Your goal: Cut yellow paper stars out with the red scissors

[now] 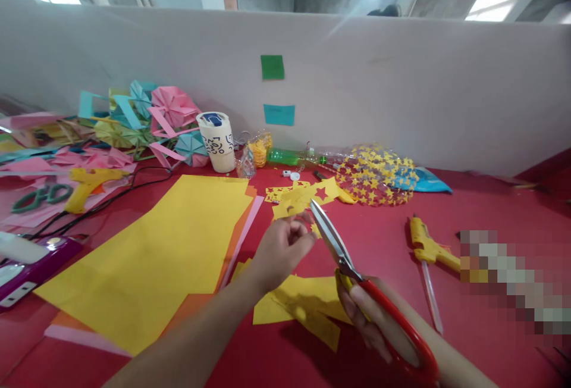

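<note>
My right hand [368, 313] is wrapped round red-handled scissors [332, 236], whose blades look closed and point up and left. A bit of yellow shows under its fingers. My left hand [283, 248] has curled fingers beside the blades, near a small yellow star [316, 231]; whether it grips the star is unclear. Just beyond lie yellow paper pieces [294, 200], one with a star-shaped hole. Yellow scraps [294, 304] lie below my hands on the red table [366, 239]. Large yellow sheets [160, 245] cover the area to the left, over orange and pink ones.
A ball covered in yellow stars [379, 174], a green bottle [285, 156] and a white cup [217, 143] stand along the back. Glue guns lie right [430, 245] and left [91, 185]. Green-handled scissors [42, 197] and paper flowers [172, 108] are at the left.
</note>
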Available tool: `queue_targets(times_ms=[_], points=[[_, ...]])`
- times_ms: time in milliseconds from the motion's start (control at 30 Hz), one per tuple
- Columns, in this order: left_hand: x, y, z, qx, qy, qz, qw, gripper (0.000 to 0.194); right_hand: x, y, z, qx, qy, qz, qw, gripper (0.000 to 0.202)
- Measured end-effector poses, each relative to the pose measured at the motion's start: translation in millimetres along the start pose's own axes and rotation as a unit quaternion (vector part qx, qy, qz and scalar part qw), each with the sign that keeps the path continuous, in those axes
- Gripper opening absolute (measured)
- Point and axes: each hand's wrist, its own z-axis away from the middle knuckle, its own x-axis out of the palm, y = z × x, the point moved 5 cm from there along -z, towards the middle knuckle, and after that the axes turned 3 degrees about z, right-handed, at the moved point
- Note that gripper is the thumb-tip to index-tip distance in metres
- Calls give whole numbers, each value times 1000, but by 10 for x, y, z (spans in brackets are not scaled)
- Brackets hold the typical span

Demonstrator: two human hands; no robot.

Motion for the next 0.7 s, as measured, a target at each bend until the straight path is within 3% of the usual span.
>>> queue_targets(times_ms=[233, 700], points=[[-203, 94, 11, 43, 124, 37, 991, 43, 71, -89, -6, -30, 2, 9, 999, 54], [-235, -42, -17, 2, 151, 144, 978, 32, 38, -222, -9, -136, 10, 113, 984, 52]])
